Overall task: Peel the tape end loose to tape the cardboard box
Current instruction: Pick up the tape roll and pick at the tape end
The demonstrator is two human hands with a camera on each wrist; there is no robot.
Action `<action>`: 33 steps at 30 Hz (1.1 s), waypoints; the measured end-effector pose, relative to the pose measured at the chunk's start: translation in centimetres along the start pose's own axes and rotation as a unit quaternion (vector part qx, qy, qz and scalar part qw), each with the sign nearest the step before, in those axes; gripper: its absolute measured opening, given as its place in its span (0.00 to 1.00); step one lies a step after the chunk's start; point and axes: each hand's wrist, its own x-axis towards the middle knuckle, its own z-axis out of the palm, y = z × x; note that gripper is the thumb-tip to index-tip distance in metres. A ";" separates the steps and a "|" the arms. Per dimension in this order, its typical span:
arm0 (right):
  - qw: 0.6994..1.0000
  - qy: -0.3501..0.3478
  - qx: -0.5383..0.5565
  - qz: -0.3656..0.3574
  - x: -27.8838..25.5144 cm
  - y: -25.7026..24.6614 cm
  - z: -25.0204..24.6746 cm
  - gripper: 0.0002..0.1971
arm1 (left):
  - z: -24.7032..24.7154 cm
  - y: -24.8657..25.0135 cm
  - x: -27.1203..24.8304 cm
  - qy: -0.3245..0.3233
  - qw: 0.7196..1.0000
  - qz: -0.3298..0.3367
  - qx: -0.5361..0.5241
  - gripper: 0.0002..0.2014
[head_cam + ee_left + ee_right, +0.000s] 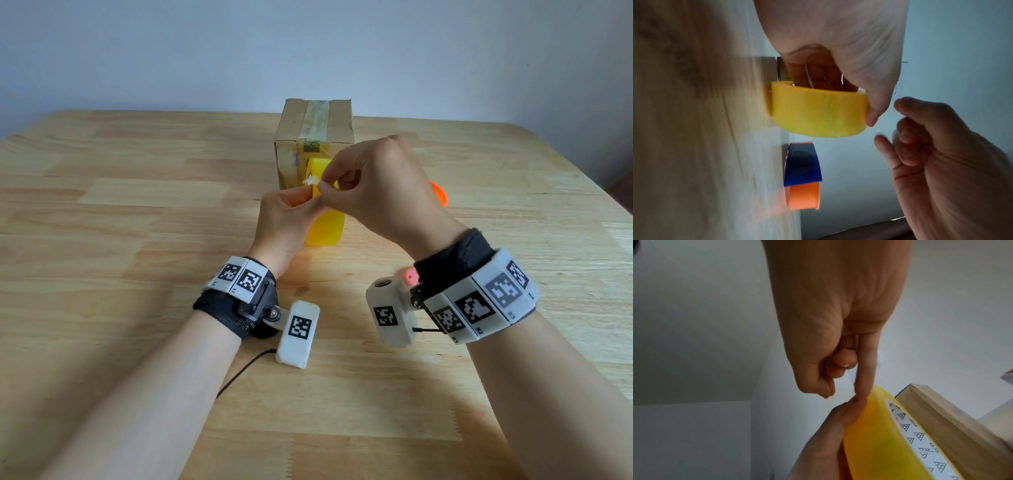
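Observation:
The cardboard box [315, 137] stands at the back centre of the table, with old tape along its top. In front of it a yellow tape roll [325, 229] stands on edge on the table. My left hand [294, 202] grips it, fingers through the core [818, 78] and thumb on the outer face. My right hand [329, 186] is at the roll's top with its fingers curled. Its index fingertip [859, 395] meets my left thumb at the roll [879, 434]. A thin pale strip, the tape end [851, 377], shows between its thumb and index finger.
An orange and blue tape dispenser [803, 178] lies on the wooden table [137, 205] to the right of the roll, mostly hidden behind my right hand in the head view. A pale wall stands behind the table's far edge.

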 end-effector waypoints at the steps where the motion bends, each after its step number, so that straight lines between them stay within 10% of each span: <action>1: 1.000 0.004 0.006 -0.003 0.1 0.0 0.0 0.05 | 0.0 0.1 0.1 0.002 1.000 -0.008 -0.005 0.11; 5: 0.998 0.040 0.050 0.029 0.5 1.1 -0.8 0.06 | -0.1 0.2 0.6 -0.017 0.998 -0.048 -0.020 0.28; 9: 0.994 0.040 0.090 0.041 0.4 1.2 -1.4 0.06 | 0.2 1.1 0.3 -0.064 0.991 -0.113 -0.043 0.06; 12: 0.986 0.045 0.127 0.099 0.5 1.8 -1.5 0.07 | 0.5 1.5 0.4 -0.081 0.988 -0.126 -0.028 0.17; 15: 0.976 0.025 0.156 0.150 0.5 2.3 -1.7 0.06 | 0.7 1.6 0.6 -0.047 0.995 -0.087 0.017 0.32; 22: 0.973 0.011 0.165 0.164 0.4 2.1 -2.3 0.07 | -0.4 1.4 0.8 0.005 0.991 0.127 -0.030 0.09; 33: 0.973 -0.003 0.176 0.147 0.3 1.7 -2.2 0.08 | 0.3 2.0 0.6 0.002 0.992 0.123 -0.004 0.09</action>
